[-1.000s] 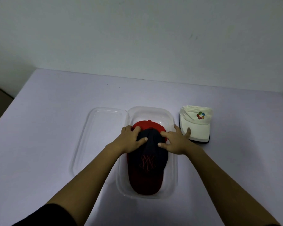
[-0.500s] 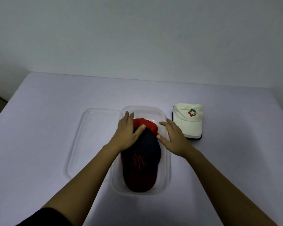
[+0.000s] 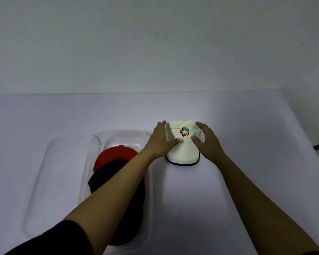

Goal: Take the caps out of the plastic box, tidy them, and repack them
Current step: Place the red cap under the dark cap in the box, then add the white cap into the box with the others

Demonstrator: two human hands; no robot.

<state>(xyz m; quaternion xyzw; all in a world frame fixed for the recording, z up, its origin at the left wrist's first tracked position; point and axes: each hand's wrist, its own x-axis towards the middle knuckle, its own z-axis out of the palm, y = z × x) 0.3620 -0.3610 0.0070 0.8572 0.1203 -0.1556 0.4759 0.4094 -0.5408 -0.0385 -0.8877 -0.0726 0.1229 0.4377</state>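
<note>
- Bracketing the white cap (image 3: 182,152) are both hands. Left hand (image 3: 160,142) has fingers straight & pressed together along the cap's left side, thumb laid over the front panel, so it pinches that side. Right hand (image 3: 207,142) arches over the right side w/ fingers curved & slightly spread; can't tell if it grips or only touches.
- Cap's spot: on the table (image 3: 256,129), just right of the plastic box (image 3: 122,133), not in it. Red cap (image 3: 116,153) & dark cap (image 3: 107,173) lie stacked inside the box. Clear lid (image 3: 63,162) lies left of the box.
- Risk 1: lifting by the soft crown alone could pop the flattened crown open or let the brim droop, so the cap goes in untidy. Cause: both hands sit at the crown sides, nothing under the brim.
- Risk 2: left forearm crosses over the box. Carrying the cap back low could snag the rim or drag the dark cap askew.
- Risk 3: a dark edge shows under the brim, trim or sth beneath, can't tell. If separate, it may slide or get left behind.
- Heading: brim points toward the person, crown toward the wall, logo up. Long axis runs near–far, approx parallel to the box's long side, so prob. no turn needed.
</note>
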